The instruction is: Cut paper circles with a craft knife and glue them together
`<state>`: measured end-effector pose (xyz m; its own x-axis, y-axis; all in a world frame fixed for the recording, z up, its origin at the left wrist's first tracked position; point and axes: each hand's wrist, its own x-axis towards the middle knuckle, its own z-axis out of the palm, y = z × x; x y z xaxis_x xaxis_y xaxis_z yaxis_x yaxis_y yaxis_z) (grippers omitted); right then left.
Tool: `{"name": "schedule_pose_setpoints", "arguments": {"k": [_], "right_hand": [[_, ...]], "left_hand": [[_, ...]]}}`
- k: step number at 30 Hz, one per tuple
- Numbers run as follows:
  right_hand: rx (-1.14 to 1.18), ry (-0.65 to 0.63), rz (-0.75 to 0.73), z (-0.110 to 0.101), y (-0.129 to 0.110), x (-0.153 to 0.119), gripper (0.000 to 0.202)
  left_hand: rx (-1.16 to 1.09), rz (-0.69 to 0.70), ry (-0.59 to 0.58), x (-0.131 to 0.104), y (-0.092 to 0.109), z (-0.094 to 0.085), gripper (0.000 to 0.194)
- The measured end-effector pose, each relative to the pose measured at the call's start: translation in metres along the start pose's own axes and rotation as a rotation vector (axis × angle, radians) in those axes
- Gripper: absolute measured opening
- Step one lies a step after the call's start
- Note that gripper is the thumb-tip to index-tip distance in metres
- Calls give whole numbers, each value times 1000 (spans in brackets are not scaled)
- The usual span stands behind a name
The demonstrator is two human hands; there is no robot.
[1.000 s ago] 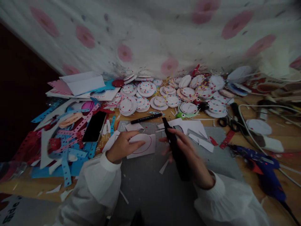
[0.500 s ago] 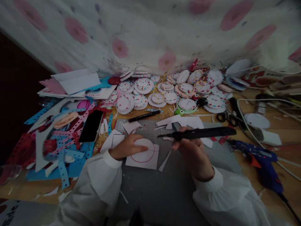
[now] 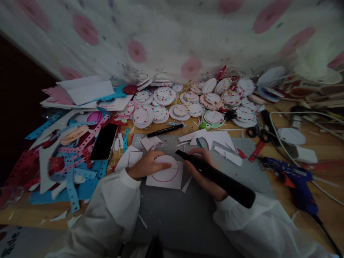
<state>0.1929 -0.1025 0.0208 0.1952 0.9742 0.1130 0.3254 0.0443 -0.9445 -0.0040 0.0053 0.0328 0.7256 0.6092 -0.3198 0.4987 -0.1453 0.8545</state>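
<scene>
My left hand (image 3: pixel 147 165) grips a piece of white card (image 3: pixel 165 182) above the mat, thumb lying across its face. A reddish circle is drawn on the card. Its upper edge is rounded, while the lower part has square corners. In my right hand (image 3: pixel 204 172) is a black utility knife (image 3: pixel 223 179), its tip pointing up and left, apart from the card's right side. A grey cutting mat (image 3: pixel 182 215) lies beneath both hands. White card offcuts (image 3: pixel 219 139) are on the mat beyond my right hand.
Layered paper discs with coloured dots (image 3: pixel 163 96) crowd the back. A black marker (image 3: pixel 165 130) lies before them. Paper strips (image 3: pixel 72 190) and a phone (image 3: pixel 104 141) are at left; scissors (image 3: pixel 258 132) and a blue glue gun (image 3: pixel 298 182) with its cord at right.
My right hand has moved slightly left and turned the utility knife, so its handle now slants down toward me. The card has shifted slightly up and right with my left hand.
</scene>
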Motion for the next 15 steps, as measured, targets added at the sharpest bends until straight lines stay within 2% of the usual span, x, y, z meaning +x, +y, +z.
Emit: {"name": "schedule_pose_setpoints", "arguments": {"k": [5, 15], "right_hand": [[-134, -80, -163, 5, 12, -5, 28], [-69, -82, -124, 9, 7, -11, 20]], "left_hand": [[17, 33, 31, 0, -3, 3, 28], [44, 44, 30, 0, -2, 5, 26]]}}
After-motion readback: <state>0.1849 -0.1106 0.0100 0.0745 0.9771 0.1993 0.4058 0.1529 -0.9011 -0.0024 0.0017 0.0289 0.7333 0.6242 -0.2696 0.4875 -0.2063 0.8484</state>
